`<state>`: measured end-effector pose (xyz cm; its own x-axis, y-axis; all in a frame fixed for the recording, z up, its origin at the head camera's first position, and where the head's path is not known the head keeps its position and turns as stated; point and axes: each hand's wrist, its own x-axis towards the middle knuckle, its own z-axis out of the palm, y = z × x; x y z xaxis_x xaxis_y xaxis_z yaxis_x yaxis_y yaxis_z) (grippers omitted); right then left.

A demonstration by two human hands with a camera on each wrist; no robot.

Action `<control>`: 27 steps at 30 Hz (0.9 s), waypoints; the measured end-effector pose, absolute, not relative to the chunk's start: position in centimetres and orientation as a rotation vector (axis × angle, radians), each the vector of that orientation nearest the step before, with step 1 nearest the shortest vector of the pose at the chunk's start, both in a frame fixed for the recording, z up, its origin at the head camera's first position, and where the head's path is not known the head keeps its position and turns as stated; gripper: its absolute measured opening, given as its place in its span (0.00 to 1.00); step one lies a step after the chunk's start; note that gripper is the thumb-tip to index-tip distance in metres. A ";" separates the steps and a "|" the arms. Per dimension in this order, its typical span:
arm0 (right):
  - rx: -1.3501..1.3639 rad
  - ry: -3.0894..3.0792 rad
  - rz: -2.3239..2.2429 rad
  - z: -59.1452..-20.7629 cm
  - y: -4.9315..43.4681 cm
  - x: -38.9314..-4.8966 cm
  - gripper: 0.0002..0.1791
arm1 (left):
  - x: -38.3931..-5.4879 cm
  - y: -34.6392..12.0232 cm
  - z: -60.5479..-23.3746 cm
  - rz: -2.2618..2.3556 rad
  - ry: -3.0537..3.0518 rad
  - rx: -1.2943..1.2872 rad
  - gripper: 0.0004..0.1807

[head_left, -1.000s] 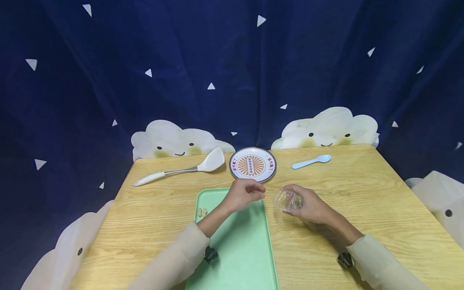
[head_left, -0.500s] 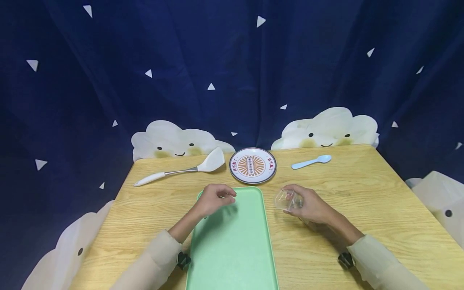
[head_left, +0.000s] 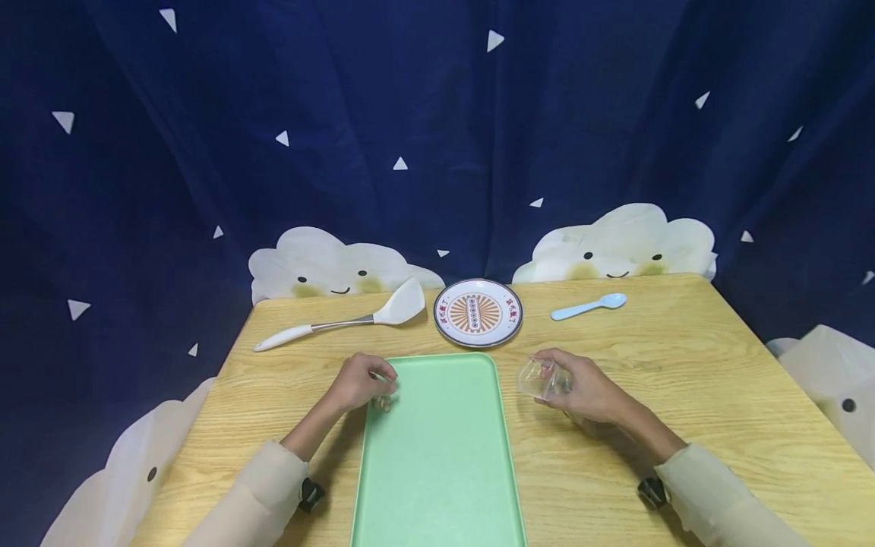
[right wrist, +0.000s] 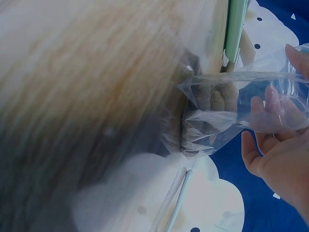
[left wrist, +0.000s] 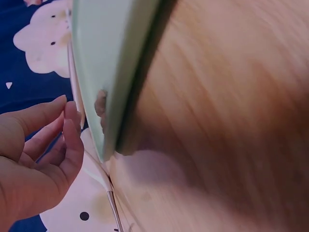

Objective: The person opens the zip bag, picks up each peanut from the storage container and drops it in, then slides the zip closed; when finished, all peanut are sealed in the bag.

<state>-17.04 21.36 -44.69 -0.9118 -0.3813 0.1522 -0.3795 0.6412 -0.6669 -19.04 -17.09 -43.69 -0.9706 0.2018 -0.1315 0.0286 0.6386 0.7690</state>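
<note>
My left hand (head_left: 361, 382) hovers over the far left corner of the green tray (head_left: 437, 448), its fingers loosely bent and nothing visible between them. Just below the fingertips, peanuts (head_left: 384, 404) lie inside the tray's left edge, partly hidden by the hand. In the left wrist view, the thumb and fingers stand close together, apart from the peanuts (left wrist: 100, 104). To the right of the tray, my right hand (head_left: 584, 387) grips a clear plastic bag (head_left: 533, 378) with its mouth spread toward the left. Several peanuts (right wrist: 217, 99) show through the bag's lower part in the right wrist view.
A white spatula (head_left: 342, 320) lies at the back left of the wooden table (head_left: 683, 365). Beside it is a round printed plate (head_left: 477, 313), behind the tray. A light blue spoon (head_left: 589, 306) lies at the back right. A dark blue curtain (head_left: 410, 91) hangs behind.
My left hand has moved left, from near the bag across the tray to the peanuts at its far left corner. The right hand and the bag have stayed in place.
</note>
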 end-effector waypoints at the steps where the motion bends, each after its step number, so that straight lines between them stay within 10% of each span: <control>1: -0.662 2.844 -1.154 -44.7 21.4 -17.0 0.33 | -18.9 -17.2 -43.8 1.239 2.642 0.187 0.05; 27: -0.698 2.867 -1.134 -44.8 21.2 -16.9 0.33 | -18.0 -16.9 -44.1 1.057 2.667 0.261 0.08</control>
<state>-16.93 21.15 -44.78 -0.9023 -0.3936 0.1758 -0.4074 0.6451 -0.6465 -17.95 -16.89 -44.07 -0.9499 0.2598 -0.1738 0.0702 0.7191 0.6914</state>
